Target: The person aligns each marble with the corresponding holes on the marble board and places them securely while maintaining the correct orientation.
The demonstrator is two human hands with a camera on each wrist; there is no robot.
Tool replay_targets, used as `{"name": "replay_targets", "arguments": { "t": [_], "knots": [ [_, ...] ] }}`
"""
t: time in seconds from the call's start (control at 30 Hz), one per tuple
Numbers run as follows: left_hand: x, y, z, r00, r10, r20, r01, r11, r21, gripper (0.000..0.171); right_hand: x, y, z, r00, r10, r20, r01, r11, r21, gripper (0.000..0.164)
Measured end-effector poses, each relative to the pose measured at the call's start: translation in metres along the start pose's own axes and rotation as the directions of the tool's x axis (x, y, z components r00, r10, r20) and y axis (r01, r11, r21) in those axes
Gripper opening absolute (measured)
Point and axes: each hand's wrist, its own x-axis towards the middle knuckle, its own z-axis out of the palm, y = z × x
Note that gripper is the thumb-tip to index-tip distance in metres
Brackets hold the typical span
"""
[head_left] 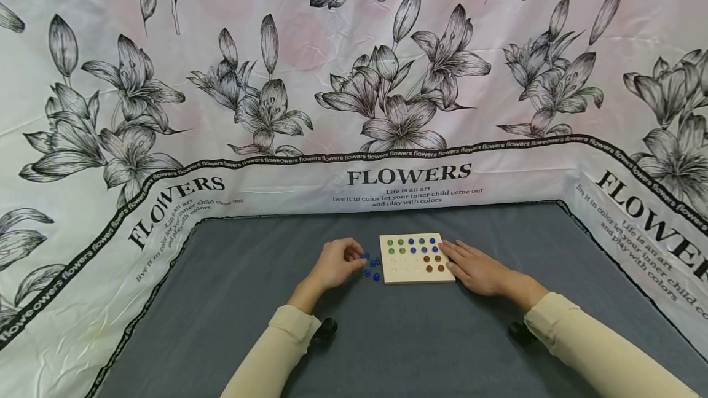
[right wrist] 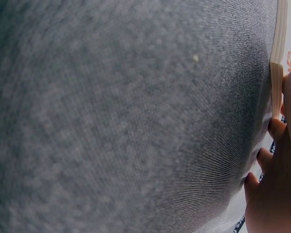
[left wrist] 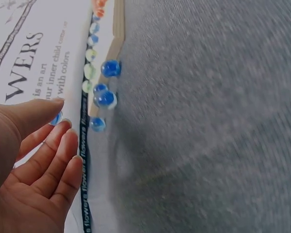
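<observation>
A pale wooden board with rows of round hollows lies on the grey cloth. Green marbles fill its far left hollows, blue marbles the far middle and right, and orange-brown marbles the near right; bare hollows show at the near left. My left hand is just left of the board, pinching a blue marble between thumb and index finger. Several loose blue marbles lie between that hand and the board. My right hand rests with extended fingers along the board's right edge.
Grey cloth covers the table. A white flower-printed sheet rises behind and along both sides, with a black lettered band. Dark wrist devices sit under both cream sleeves.
</observation>
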Motion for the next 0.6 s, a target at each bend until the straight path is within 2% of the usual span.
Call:
{"name": "replay_targets", "arguments": {
  "t": [0.23,0.47,0.6],
  "knots": [
    [0.002,0.014,0.005,1.0,0.025,0.019,-0.024,0.999,-0.036,0.013,0.001,0.002,0.003,0.999,-0.032,-0.022,0.032,0.999,0.005,0.054],
    [0.008,0.029,0.013,0.998,0.049,0.041,-0.046,0.997,-0.055,0.012,0.003,0.01,0.01,0.999,-0.02,-0.025,0.02,1.0,-0.009,0.056],
    [0.011,0.036,0.019,0.997,0.056,0.054,-0.053,0.997,-0.061,0.012,0.001,0.008,0.008,1.0,-0.014,-0.018,0.014,1.0,-0.007,0.056]
  ]
}}
